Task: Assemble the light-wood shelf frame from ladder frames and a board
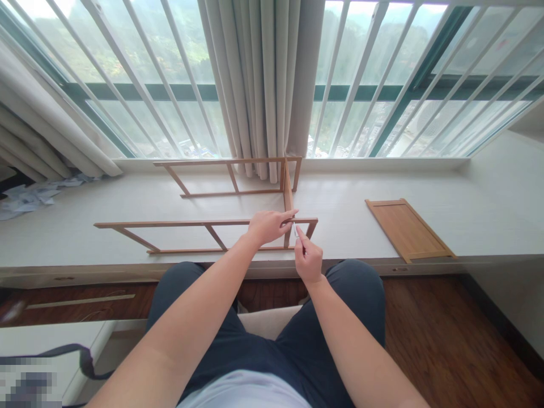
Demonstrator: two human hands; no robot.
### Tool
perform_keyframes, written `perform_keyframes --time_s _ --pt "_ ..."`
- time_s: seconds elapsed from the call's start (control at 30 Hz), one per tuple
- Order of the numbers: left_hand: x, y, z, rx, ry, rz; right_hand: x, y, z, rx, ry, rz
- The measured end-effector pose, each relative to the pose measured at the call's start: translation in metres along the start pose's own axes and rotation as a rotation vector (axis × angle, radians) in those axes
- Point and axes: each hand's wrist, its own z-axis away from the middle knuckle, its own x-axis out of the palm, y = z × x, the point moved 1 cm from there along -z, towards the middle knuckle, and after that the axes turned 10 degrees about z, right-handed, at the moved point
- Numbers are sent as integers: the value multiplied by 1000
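Note:
A wooden shelf frame stands on the white window ledge: a near side frame (161, 222) and a far side frame (191, 164), joined toward their right ends by a wooden crosspiece (288, 187). My left hand (268, 225) grips the near side frame where the crosspiece meets it, index finger stretched along the joint. Just right of it, my right hand (309, 256) is closed on a thin silver hex key (296, 230), held against the same joint. The key's tip is too small to make out.
A separate wooden panel (410, 229) lies flat on the ledge (340, 226) to the right. Behind are barred windows and a grey curtain (263, 85). Crumpled white scraps (29, 198) lie at the far left. A dark strap (85, 360) crosses a white surface at lower left.

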Motion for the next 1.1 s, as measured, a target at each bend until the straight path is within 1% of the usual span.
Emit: perform_keyframes --time_s 0.13,0.37,0.63,1.1 --pt "0 0 0 -3 0 3 0 0 0 3 10 -13" --pt "0 0 0 -4 -5 -2 1 1 -1 44 -17 19" --pt "-3 1 1 -8 -16 22 1 1 -1 55 -25 38" --pt "-3 2 2 -4 16 -2 5 3 0 65 -52 77"
